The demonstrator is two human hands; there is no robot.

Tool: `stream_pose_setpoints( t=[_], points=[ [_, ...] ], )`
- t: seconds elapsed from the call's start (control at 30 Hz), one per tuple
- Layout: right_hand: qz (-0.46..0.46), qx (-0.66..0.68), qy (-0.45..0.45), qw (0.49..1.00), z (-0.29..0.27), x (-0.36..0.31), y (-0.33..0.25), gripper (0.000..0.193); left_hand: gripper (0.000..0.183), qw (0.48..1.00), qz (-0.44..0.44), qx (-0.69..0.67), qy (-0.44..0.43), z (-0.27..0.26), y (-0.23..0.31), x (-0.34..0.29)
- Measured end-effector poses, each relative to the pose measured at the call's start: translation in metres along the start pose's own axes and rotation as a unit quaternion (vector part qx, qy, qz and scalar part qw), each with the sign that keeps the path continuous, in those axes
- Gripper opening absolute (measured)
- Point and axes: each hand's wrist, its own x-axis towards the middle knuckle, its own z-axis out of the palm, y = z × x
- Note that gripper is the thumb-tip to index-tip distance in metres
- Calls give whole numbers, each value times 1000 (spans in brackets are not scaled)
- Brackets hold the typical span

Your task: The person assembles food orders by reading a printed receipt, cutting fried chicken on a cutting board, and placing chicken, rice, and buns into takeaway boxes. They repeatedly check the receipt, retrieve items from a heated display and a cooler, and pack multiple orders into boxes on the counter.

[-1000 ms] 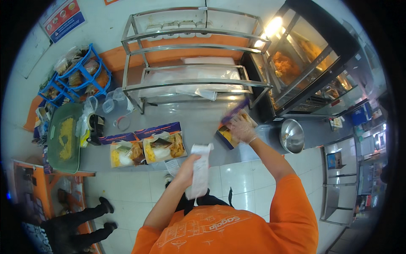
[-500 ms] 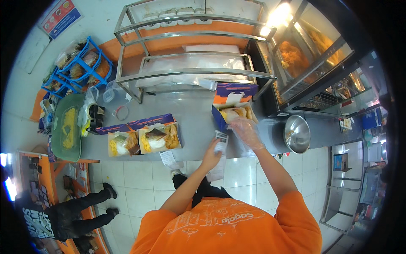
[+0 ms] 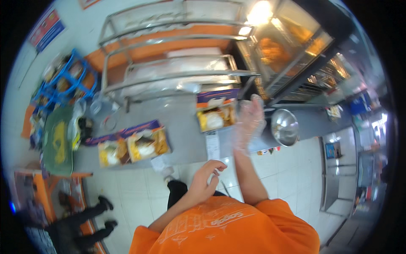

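Observation:
My left hand (image 3: 205, 181) is bare and held close to my body, short of the counter. Its fingers are loosely curled, thumb apart, with nothing visible in it. A clear plastic glove covers my right hand (image 3: 249, 125), which is raised over the counter edge, fingers stretched out, smeared by motion. Beside it on the left stands an open purple-lidded meal box (image 3: 212, 120) with white rice and other food. A long printed paper slip (image 3: 212, 146) lies at the counter's front edge just before that box.
Two more open meal boxes (image 3: 146, 146) stand left, a second slip (image 3: 160, 163) before them. Far left are a green tub (image 3: 47, 146) and blue rack (image 3: 69, 80). A steel bowl (image 3: 285, 127) sits right, below the lit food cabinet (image 3: 292, 55). A metal shelf (image 3: 169, 80) stands behind.
My left hand has let go of the slip and drawn back toward me. My right hand has left the box and lifted away. The view has shifted.

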Motion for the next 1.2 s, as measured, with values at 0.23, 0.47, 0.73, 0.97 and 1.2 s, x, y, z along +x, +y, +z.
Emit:
stream_pose_setpoints(
  t=[0.23, 0.47, 0.73, 0.97, 1.2],
  points=[
    [-154, -223, 5, 962, 74, -31, -36, 61, 67, 907, 240, -274, 213, -7, 17, 29],
    [5, -146, -215, 966, 73, -54, -5, 57, 79, 948, 64, -276, 144, -65, 7, 56],
    [-72, -391, -249, 883, 57, -19, 4, 58, 84, 891, -22, -407, 200, -30, 50, 95],
    [34, 53, -702, 709, -108, 24, -46, 26, 68, 841, -114, -191, 494, -76, -47, 181],
    [-152, -150, 175, 961, -322, 323, -9, 40, 37, 920, -264, -5, 289, -130, -120, 228]
  ],
)
